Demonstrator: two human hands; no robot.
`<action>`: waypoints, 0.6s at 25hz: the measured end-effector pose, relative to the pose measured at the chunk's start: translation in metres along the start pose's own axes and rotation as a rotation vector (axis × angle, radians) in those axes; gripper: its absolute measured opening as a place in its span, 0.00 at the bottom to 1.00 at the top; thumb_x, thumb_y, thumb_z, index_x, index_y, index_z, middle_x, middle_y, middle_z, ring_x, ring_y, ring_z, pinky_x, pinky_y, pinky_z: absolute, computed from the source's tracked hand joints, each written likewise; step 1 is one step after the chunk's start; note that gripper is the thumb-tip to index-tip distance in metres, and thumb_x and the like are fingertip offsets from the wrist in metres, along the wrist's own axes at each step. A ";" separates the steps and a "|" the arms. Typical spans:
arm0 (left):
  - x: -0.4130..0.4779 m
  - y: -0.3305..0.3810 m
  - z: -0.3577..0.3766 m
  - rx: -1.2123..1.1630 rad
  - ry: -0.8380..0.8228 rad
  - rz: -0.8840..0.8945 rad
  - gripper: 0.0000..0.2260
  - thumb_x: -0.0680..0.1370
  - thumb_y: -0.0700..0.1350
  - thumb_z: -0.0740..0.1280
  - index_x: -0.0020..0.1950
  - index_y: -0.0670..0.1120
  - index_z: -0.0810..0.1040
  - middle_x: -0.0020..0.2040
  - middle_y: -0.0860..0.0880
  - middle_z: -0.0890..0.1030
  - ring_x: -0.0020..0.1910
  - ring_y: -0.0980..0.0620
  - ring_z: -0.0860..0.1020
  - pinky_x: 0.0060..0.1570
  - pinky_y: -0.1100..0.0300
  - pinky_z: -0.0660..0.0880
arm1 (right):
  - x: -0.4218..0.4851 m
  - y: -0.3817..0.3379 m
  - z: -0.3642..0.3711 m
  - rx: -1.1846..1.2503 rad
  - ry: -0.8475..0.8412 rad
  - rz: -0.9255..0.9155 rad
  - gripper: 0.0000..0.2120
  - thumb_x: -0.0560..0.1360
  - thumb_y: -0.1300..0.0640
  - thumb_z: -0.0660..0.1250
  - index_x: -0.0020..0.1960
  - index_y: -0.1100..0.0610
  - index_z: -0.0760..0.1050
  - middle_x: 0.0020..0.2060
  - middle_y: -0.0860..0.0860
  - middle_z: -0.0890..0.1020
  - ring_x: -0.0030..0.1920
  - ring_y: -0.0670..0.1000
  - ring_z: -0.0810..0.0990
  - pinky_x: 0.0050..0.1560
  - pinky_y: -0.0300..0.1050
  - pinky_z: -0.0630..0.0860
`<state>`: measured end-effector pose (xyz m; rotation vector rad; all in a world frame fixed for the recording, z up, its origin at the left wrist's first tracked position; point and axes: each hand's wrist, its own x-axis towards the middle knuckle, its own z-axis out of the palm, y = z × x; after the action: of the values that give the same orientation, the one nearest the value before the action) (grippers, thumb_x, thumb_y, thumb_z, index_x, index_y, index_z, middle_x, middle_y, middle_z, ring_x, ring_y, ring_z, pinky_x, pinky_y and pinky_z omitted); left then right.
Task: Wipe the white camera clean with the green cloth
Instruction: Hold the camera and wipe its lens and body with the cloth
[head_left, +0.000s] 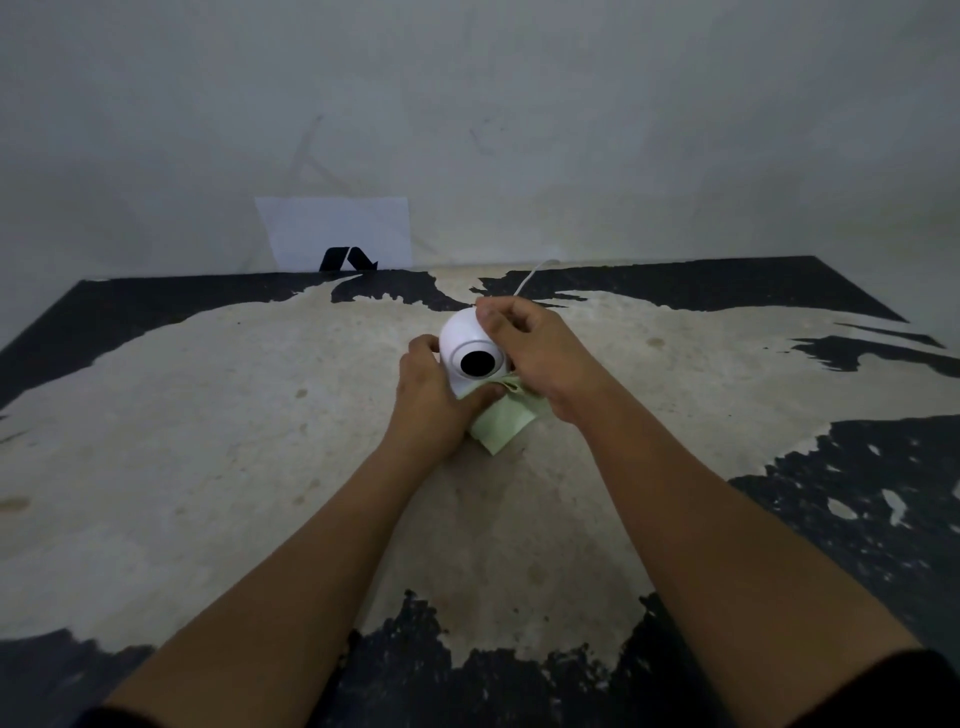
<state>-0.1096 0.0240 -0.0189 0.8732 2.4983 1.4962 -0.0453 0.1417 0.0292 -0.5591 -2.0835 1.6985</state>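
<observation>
The left hand is gripping the camera and pinning the cloth underneath; the right hand is curling over its top. Wiping looks midway.

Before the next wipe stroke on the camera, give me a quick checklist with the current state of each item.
1. White camera steadied: ok, the left hand grips its left side and base.
2. Green cloth in hand: ok, it is bunched under the right hand at the camera's lower right.
3. Cloth touching the camera body: cannot tell, the contact spot is hidden by the hands.
4. Dark lens uncovered: ok, it faces the viewer, with no fingers over it.
5. White cable free: ok, it trails back behind the camera toward the wall, clear of the cloth.
6. Camera resting on the table: cannot tell, its base is hidden.
</observation>
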 end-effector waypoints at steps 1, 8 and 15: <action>0.000 -0.001 -0.003 0.015 -0.029 -0.004 0.32 0.66 0.54 0.75 0.62 0.46 0.62 0.55 0.45 0.73 0.51 0.46 0.75 0.42 0.59 0.72 | 0.000 0.000 0.000 0.002 -0.006 0.000 0.12 0.77 0.47 0.64 0.58 0.49 0.78 0.56 0.49 0.81 0.55 0.48 0.79 0.57 0.46 0.76; -0.030 0.003 -0.033 0.163 -0.217 -0.043 0.20 0.75 0.45 0.66 0.65 0.48 0.66 0.39 0.51 0.76 0.38 0.53 0.76 0.36 0.60 0.72 | -0.005 -0.003 0.001 -0.058 -0.025 -0.017 0.15 0.77 0.45 0.62 0.61 0.49 0.75 0.61 0.49 0.78 0.60 0.50 0.76 0.62 0.47 0.72; -0.060 0.026 -0.065 -0.039 -0.214 -0.006 0.04 0.75 0.46 0.66 0.44 0.50 0.81 0.38 0.48 0.80 0.34 0.52 0.76 0.36 0.56 0.73 | -0.080 -0.007 -0.023 -0.485 -0.137 -0.177 0.36 0.64 0.42 0.75 0.68 0.43 0.66 0.60 0.44 0.73 0.60 0.47 0.70 0.59 0.45 0.69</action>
<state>-0.0732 -0.0488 0.0240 0.9628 2.3097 1.3648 0.0340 0.1164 0.0367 -0.3851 -2.5758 1.1613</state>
